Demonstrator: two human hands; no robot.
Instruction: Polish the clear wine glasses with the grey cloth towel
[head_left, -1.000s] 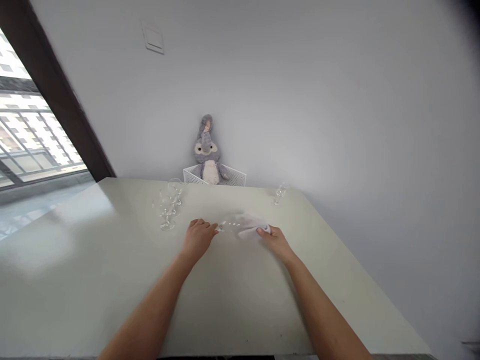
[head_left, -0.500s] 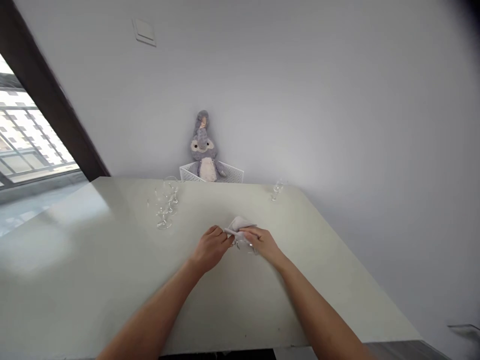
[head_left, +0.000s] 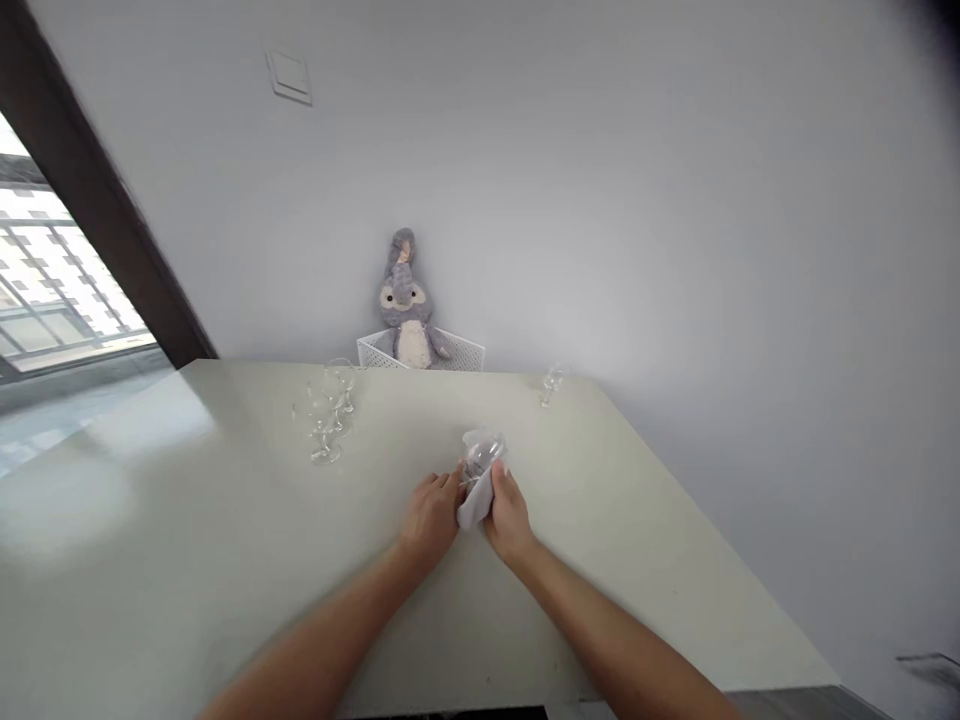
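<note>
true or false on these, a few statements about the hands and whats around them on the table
A glass sticks up out of a white cloth held between the left hand and the right hand. True.
The left hand lies flat on the table, away from the cloth. False: it is pressed against the cloth's side.
The plush rabbit sits on the tabletop. False: it sits in a white perforated basket beyond the table's far edge.
A group of stemmed glasses stands left of the hands. True.

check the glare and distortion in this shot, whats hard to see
Head view: daylight from the window puts a pale glare on the left of the tabletop. Head view: wide-angle distortion slants the table's edges, and the dark window frame looks soft. Head view: the glass above the white cloth shows mostly as faint highlights.
</note>
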